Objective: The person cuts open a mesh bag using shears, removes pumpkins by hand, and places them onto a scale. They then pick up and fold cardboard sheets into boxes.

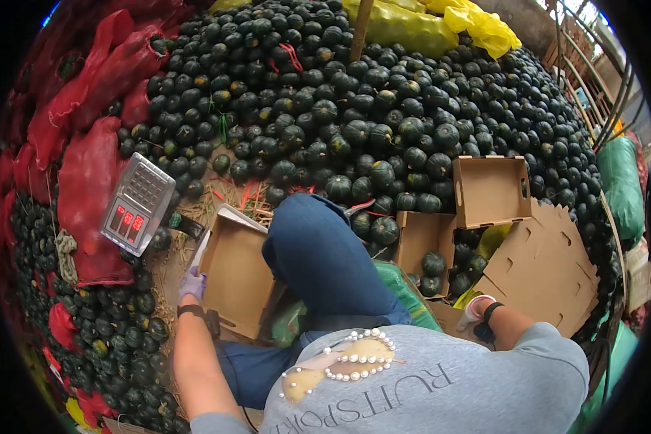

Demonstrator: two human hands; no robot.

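purple-gloved left hand (193, 283) touches the left edge of a shallow brown cardboard box (237, 271), open room between its walls; white-gloved right hand (477, 309) is near flat brown cardboard sheets (546, 267). at this size, i cannot tell either hand's finger grip.

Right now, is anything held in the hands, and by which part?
The left hand is at the left side of an open box, but whether it grips cannot be told, nor for the right hand.
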